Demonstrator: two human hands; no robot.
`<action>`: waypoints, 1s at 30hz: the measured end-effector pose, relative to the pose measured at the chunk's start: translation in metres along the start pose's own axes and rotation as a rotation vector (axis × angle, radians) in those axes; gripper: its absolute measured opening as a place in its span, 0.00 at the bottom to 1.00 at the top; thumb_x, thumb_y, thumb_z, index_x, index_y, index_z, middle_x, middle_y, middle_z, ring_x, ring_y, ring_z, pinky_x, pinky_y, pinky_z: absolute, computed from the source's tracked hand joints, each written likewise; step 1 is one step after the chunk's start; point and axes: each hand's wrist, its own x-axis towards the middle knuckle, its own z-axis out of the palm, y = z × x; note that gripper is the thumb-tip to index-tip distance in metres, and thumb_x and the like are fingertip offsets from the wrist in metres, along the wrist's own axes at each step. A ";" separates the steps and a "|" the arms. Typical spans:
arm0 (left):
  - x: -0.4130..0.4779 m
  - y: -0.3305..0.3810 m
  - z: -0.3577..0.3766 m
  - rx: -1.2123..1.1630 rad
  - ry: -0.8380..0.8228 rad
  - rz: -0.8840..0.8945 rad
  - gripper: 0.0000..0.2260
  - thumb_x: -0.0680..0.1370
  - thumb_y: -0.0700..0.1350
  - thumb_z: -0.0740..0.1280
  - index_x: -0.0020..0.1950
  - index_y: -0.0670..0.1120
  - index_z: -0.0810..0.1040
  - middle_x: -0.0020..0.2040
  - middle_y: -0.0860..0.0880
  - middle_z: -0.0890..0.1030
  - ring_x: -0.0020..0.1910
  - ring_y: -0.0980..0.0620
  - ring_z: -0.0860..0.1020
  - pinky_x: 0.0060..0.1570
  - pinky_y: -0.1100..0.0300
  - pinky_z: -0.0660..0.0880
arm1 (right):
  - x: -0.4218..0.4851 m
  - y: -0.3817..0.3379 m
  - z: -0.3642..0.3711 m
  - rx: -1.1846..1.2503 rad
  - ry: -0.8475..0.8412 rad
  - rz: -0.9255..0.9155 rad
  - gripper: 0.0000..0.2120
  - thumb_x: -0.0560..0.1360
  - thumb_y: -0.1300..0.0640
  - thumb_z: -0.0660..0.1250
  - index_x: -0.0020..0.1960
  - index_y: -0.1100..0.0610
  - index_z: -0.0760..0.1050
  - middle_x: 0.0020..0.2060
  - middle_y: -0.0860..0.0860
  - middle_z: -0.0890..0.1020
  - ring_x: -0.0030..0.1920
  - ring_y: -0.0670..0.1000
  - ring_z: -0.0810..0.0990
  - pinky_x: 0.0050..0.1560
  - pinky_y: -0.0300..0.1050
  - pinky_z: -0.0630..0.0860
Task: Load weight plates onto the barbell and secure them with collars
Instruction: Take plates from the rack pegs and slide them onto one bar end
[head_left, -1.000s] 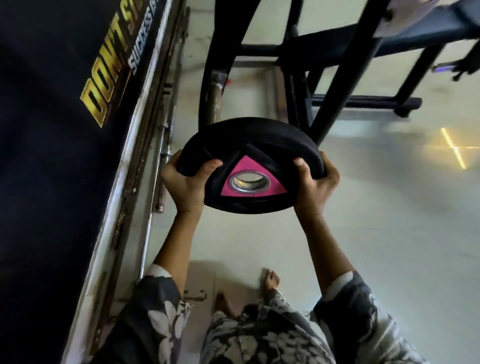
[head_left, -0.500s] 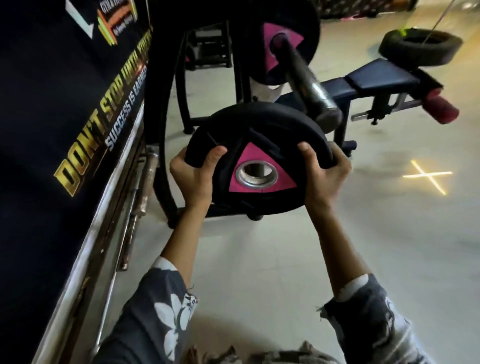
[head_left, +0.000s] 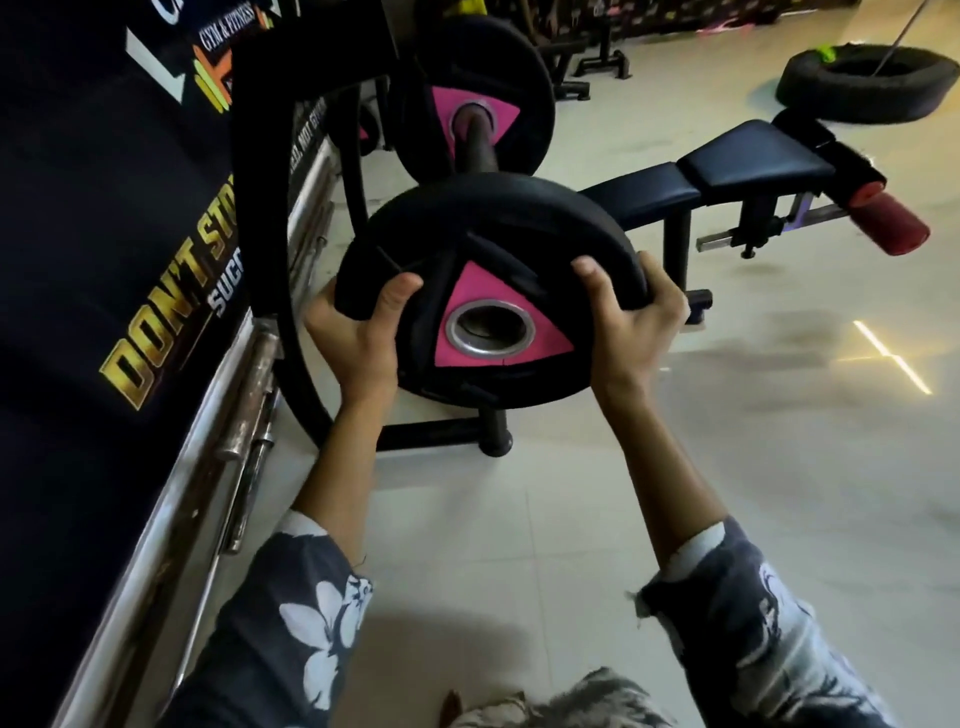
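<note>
A black weight plate (head_left: 483, 249) with a pink triangle and a steel-ringed hole is held up in front of me. My left hand (head_left: 358, 343) grips its left rim and my right hand (head_left: 631, 322) grips its right rim. Just behind the plate, the dark barbell sleeve (head_left: 477, 148) points toward me; its tip is hidden by the plate's upper edge. A second black plate with a pink triangle (head_left: 506, 83) sits on that sleeve farther back. No collar is visible.
A black rack upright (head_left: 260, 182) curves down at the left, beside a dark banner wall (head_left: 104, 260) with loose steel bars (head_left: 249, 415) at its foot. A padded bench (head_left: 748, 166) with a red roller stands at right; a tyre (head_left: 867, 78) lies beyond.
The view has lifted from the floor to the rack. The held plate has come up to the end of the barbell sleeve, and the loaded plate has come into view behind it.
</note>
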 end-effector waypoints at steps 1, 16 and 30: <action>0.003 -0.001 0.002 0.000 -0.004 0.015 0.10 0.60 0.63 0.73 0.39 0.67 0.80 0.37 0.69 0.82 0.42 0.67 0.80 0.42 0.72 0.75 | 0.003 0.001 0.001 0.006 0.003 0.004 0.27 0.62 0.41 0.69 0.33 0.68 0.70 0.27 0.56 0.68 0.31 0.48 0.65 0.32 0.46 0.65; 0.094 -0.071 0.048 0.242 0.051 0.136 0.30 0.66 0.60 0.72 0.63 0.47 0.72 0.64 0.44 0.75 0.64 0.57 0.73 0.64 0.62 0.71 | 0.117 0.063 0.068 -0.052 -0.156 -0.047 0.31 0.66 0.39 0.67 0.62 0.56 0.74 0.63 0.52 0.76 0.65 0.48 0.73 0.67 0.48 0.70; 0.249 -0.178 0.106 0.202 -0.002 0.106 0.43 0.66 0.59 0.73 0.71 0.38 0.62 0.72 0.39 0.65 0.72 0.47 0.64 0.68 0.67 0.64 | 0.243 0.130 0.163 -0.120 -0.103 -0.068 0.40 0.65 0.37 0.67 0.69 0.58 0.66 0.67 0.54 0.72 0.68 0.49 0.70 0.69 0.50 0.68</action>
